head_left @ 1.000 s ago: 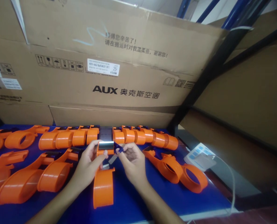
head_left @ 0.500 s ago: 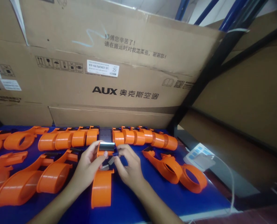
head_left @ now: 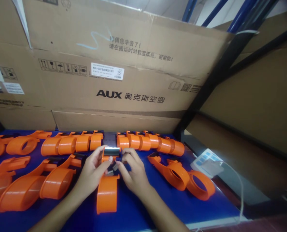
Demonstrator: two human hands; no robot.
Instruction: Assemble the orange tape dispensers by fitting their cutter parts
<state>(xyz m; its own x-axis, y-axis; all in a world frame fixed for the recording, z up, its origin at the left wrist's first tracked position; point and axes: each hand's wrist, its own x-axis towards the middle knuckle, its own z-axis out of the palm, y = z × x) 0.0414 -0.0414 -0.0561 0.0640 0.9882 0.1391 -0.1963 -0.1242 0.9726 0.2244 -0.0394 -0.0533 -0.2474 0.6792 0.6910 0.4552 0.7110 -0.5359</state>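
An orange packing tape dispenser (head_left: pixel 107 195) is in front of me, its ring hanging toward me and its toothed metal blade (head_left: pixel 112 150) at the top, facing up. My left hand (head_left: pixel 95 167) grips the blade end from the left, thumb across the orange part under the blade. At the right end of the head, my right hand (head_left: pixel 133 169) has curled fingers and thumb at a small dark blue part (head_left: pixel 119 158); the fingertips partly hide it. Between the hands, below the blade, a grey metal piece (head_left: pixel 114 167) shows.
More orange tape dispensers (head_left: pixel 68 145) stand in rows on the blue tabletop (head_left: pixel 143 216), left, right and behind. A dark block (head_left: pixel 110 139) sits amid the back row. A large cardboard box (head_left: pixel 133 112) rises behind. At right lies a white-and-blue box (head_left: pixel 207 162) with a cable.
The right thumb and fingers have shifted slightly at the dark blue part. The left hand keeps its hold on the dispenser. The whole view has moved a little.
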